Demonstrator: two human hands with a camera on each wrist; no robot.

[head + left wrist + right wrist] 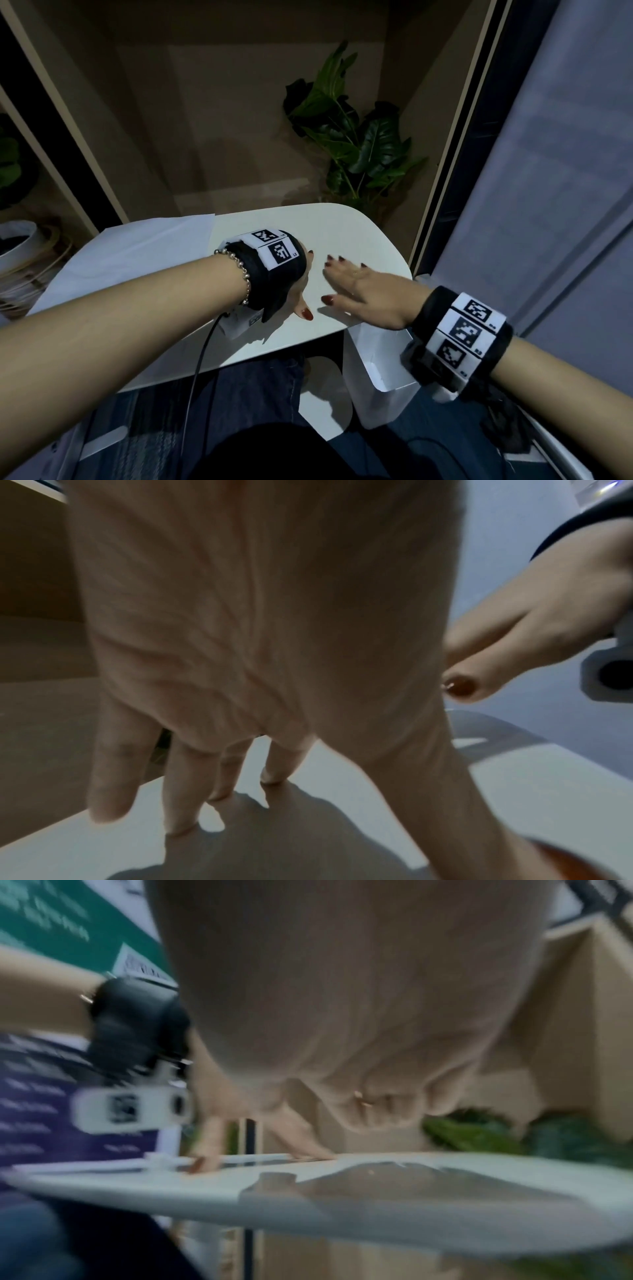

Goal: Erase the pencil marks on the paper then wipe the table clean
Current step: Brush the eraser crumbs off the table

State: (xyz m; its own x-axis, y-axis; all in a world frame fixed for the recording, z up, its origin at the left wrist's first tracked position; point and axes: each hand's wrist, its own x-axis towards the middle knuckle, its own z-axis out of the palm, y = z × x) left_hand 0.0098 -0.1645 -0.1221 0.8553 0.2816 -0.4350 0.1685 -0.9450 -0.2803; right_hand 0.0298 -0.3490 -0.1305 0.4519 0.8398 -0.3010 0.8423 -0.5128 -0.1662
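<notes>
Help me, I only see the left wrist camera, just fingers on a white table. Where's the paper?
Observer: The paper lies on the table's far left part, to the left of the left hand.
Operator: Is the other hand holding a cloth?
Observer: No, the right hand is open, fingers spread on the table, with nothing in it.
Operator: Where could eraser crumbs go?
Observer: A white bin stands beside the table, below the right wrist.

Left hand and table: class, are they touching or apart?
Touching. In the left wrist view the left hand's fingertips meet their own shadow on the table, with no gap.
</notes>
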